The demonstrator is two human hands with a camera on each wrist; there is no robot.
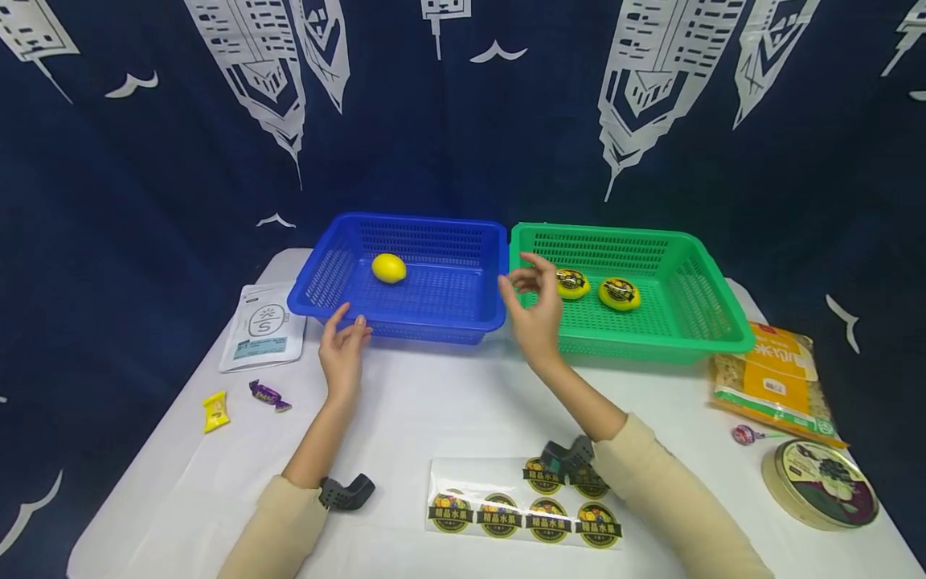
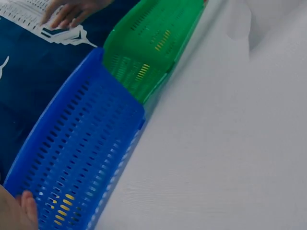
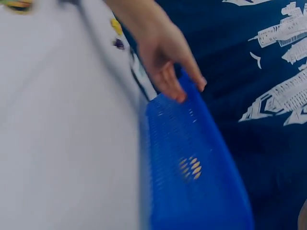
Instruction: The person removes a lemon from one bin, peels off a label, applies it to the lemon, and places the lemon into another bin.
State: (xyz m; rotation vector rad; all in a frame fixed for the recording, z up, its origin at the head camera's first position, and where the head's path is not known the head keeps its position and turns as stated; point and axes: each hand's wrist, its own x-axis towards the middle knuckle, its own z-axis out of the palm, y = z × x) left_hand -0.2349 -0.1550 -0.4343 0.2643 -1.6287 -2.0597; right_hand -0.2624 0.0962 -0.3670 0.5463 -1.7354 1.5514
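My left hand [image 1: 342, 358] is at the front left of a blue basket [image 1: 405, 329], its fingertips right at the rim. In the right wrist view the same hand [image 3: 165, 57] shows thumb and fingers spread apart. A plain yellow lemon [image 1: 389, 268] lies inside this basket. My right hand [image 1: 538, 314] hovers where the blue basket and a green basket [image 1: 651, 347] meet, fingers loosely bent with nothing between them. Behind it, partly covered, is a lemon with a black label [image 1: 573, 283]; a second labelled lemon [image 1: 619, 294] lies to its right.
A sheet of round fruit stickers [image 1: 477, 473] lies at the front, under the right forearm. On the left are a white pouch [image 1: 264, 326], a purple candy [image 1: 270, 395] and a yellow one [image 1: 215, 412]. An orange bag [image 1: 774, 378], a lollipop [image 1: 745, 434] and a round tin [image 1: 821, 486] are at right.
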